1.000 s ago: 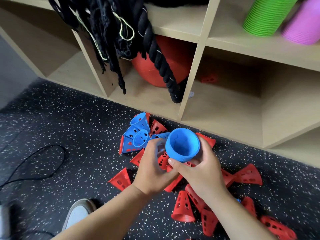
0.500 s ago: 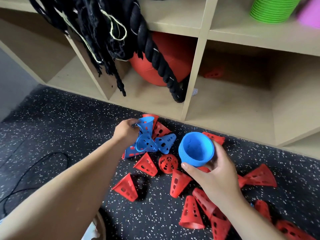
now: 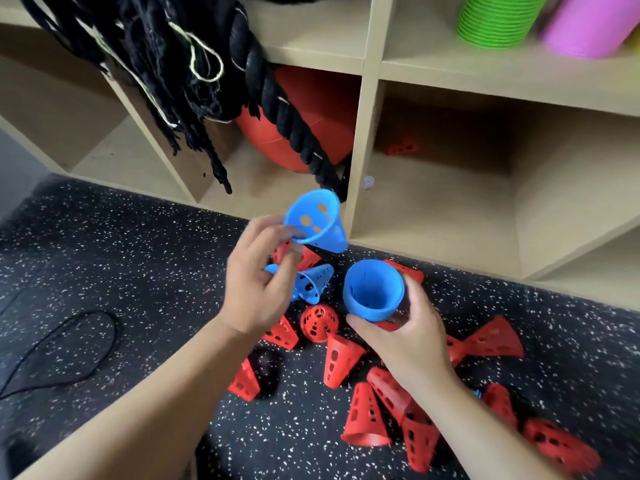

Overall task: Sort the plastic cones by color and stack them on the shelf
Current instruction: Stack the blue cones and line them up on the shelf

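My left hand (image 3: 258,282) grips a single blue perforated cone (image 3: 317,221) by its rim, lifted above the floor, open end toward me. Just to its right, my right hand (image 3: 410,336) holds a stack of nested blue cones (image 3: 374,289), open end up. One more blue cone (image 3: 313,282) lies on the floor between my hands. Several red perforated cones (image 3: 341,362) lie scattered on the speckled floor below and to the right. A green stack (image 3: 495,19) and a pink stack (image 3: 588,24) sit on the upper right shelf.
The wooden shelf unit (image 3: 362,140) has open cubbies at floor level. A lone red cone (image 3: 403,147) sits deep in the cubby ahead. A red ball (image 3: 311,109) and thick black ropes (image 3: 270,91) fill the middle cubby. A black cable (image 3: 59,348) lies at left.
My left hand has picked a blue cone out of the floor pile and raised it up and to the right, near the blue stack. My right hand has stayed almost still.
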